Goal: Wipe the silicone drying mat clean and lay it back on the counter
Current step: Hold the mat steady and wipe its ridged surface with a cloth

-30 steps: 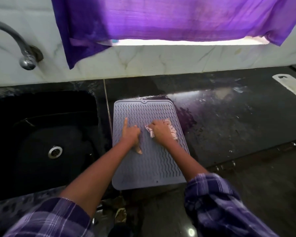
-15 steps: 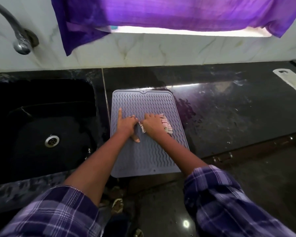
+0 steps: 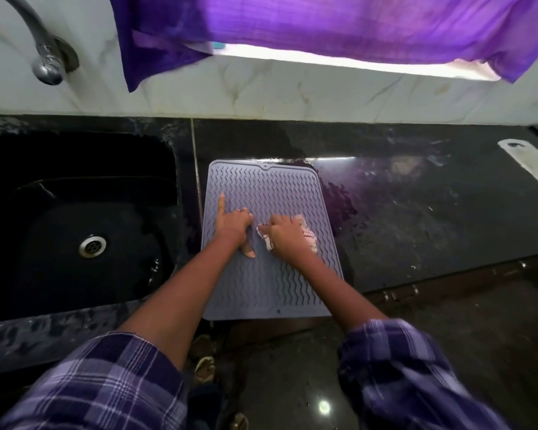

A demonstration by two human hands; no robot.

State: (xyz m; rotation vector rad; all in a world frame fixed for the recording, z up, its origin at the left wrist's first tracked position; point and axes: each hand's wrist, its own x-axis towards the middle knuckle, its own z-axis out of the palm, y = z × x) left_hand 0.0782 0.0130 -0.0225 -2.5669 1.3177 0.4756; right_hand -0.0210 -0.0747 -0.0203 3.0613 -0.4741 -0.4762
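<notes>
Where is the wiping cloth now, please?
In the head view, the cloth lies mid-mat under the right hand, beside the left hand.

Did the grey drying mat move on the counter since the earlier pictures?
No. The mat still lies with its left edge just right of the counter seam beside the sink. Only the camera shifted.

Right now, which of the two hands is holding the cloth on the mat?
The right hand grips the patterned cloth on the silicone drying mat; the left hand holds nothing, index finger pointing along the mat.
</notes>
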